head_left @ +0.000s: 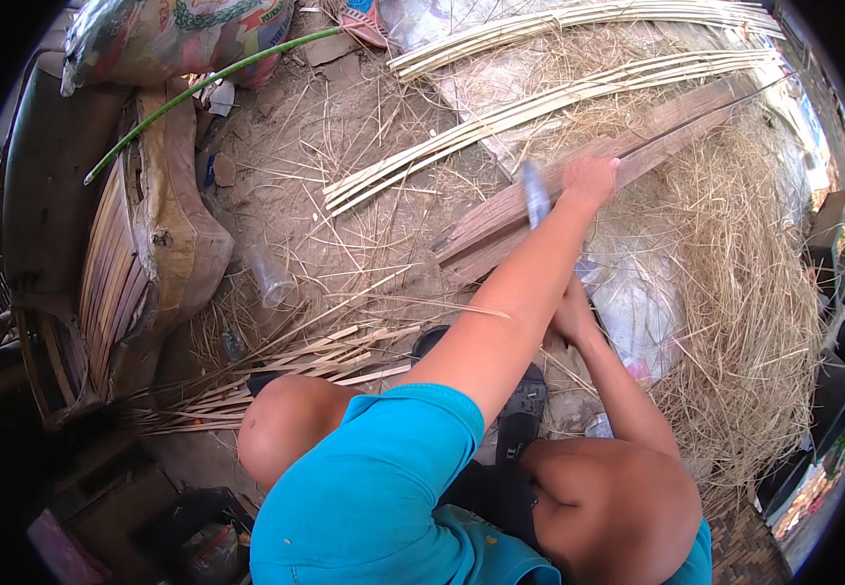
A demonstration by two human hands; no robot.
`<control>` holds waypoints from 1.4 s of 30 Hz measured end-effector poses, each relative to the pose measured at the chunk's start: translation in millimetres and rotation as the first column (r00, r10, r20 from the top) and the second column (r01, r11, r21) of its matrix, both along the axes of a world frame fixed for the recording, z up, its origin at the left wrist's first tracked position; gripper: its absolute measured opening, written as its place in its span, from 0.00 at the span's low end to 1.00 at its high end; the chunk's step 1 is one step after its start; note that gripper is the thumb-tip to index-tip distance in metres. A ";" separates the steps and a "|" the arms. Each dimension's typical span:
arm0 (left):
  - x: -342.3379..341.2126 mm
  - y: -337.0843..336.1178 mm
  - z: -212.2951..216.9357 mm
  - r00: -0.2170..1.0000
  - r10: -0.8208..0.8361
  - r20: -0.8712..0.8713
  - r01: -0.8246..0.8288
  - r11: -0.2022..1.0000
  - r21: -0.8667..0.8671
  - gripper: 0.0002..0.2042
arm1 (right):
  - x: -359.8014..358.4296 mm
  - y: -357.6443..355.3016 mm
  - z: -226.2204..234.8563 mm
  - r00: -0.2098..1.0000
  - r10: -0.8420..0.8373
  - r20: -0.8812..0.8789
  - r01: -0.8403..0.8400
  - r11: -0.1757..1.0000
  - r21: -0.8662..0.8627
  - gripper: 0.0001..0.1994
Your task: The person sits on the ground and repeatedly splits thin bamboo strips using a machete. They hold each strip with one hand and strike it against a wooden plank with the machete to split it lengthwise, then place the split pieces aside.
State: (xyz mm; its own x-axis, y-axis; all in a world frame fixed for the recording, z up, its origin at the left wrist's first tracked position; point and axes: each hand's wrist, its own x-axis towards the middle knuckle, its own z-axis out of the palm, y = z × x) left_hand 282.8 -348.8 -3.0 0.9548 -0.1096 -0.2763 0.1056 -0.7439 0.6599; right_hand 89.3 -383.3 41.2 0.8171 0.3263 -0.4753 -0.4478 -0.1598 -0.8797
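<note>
My left arm reaches forward across my body. Its hand is closed over a brown wooden board, at the near end of a thin dark strip that runs far right past the board's end. My right hand is lower, partly behind my left forearm; its fingers look curled, but what they hold is hidden. A blurred, bluish-grey, blade-like piece shows just left of my left wrist, over the board. Its lower end goes behind my forearm, so I cannot tell whether my right hand grips it.
Long pale split strips lie beyond the board. Dry fibre shavings heap on the right. More cut strips lie by my left knee, near a clear plastic bottle. A green stalk leans near a stuffed sack.
</note>
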 end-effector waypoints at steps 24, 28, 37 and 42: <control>2.2 11.2 -10.4 0.979 -0.170 0.111 0.163 0.984 0.067 0.27 | -5.4 1.4 -39.0 0.996 -0.082 0.019 0.082 0.996 -0.038 0.18; -0.4 27.5 -32.4 0.966 -0.065 0.252 0.068 0.998 -0.001 0.26 | -83.6 67.5 38.5 0.732 0.468 0.495 -0.419 0.883 -0.214 0.20; -18.5 150.6 66.1 0.519 -0.855 0.011 0.643 0.398 0.654 0.26 | -33.4 -49.7 -6.5 0.857 0.295 0.424 0.045 0.775 -0.630 0.32; -149.3 290.6 36.6 0.591 -0.531 -0.607 0.733 0.667 0.130 0.46 | 6.4 -92.0 -24.0 0.825 0.344 0.449 0.205 0.558 -0.804 0.28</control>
